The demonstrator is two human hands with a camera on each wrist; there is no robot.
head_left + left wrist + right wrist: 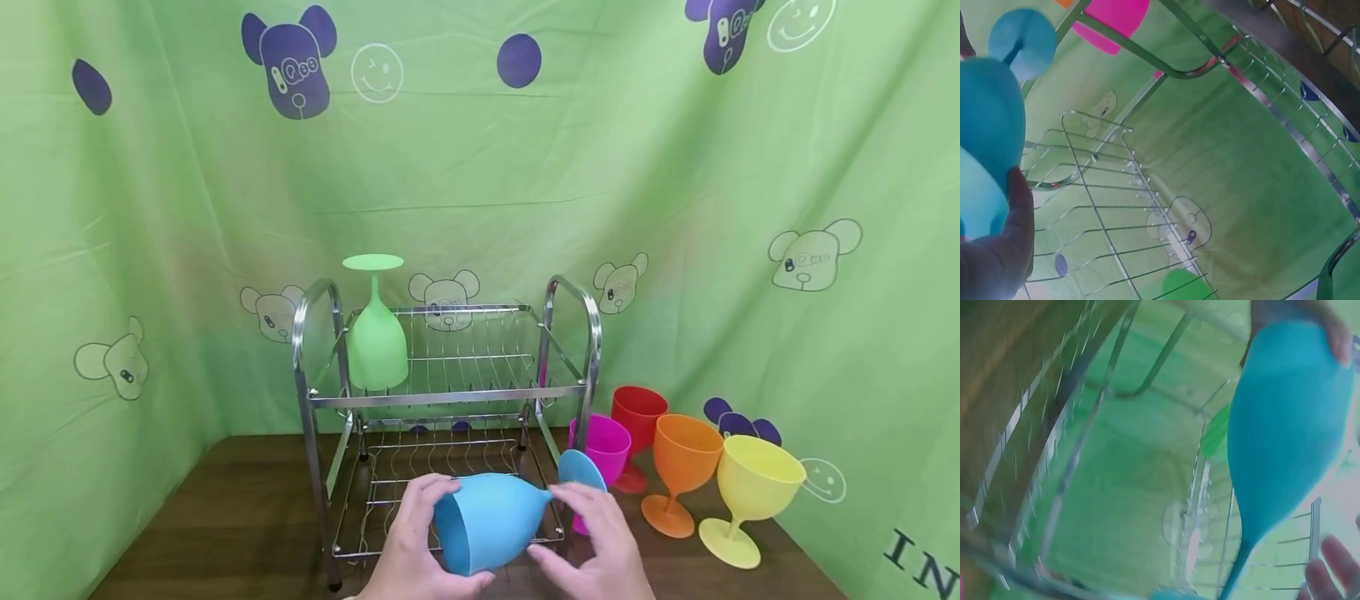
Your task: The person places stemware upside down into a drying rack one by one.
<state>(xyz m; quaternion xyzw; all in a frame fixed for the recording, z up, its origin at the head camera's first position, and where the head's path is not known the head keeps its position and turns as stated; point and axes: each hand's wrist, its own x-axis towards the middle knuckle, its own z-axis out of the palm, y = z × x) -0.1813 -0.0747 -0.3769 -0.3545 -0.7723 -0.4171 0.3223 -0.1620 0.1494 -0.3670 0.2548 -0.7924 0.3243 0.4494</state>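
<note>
A blue goblet [495, 521] lies tilted on its side in the air before the rack, mouth to the left, foot to the right. My left hand [423, 546] grips it by the bowl near the rim; the left wrist view shows a finger along the blue goblet [991, 119]. Close to the stem, my right hand [596, 542] has its fingers and thumb spread apart. In the right wrist view those fingers [1329, 569] stand off from the stem. A light green goblet [377, 346] sits upside down on the upper left of the metal dish rack [450, 398].
To the right of the rack, magenta [606, 446], red [637, 417], orange [684, 458] and yellow goblets [757, 483] stand upright on the brown table [217, 533]. A green patterned curtain [465, 167] hangs behind. The rack has two wire tiers and curved side handles.
</note>
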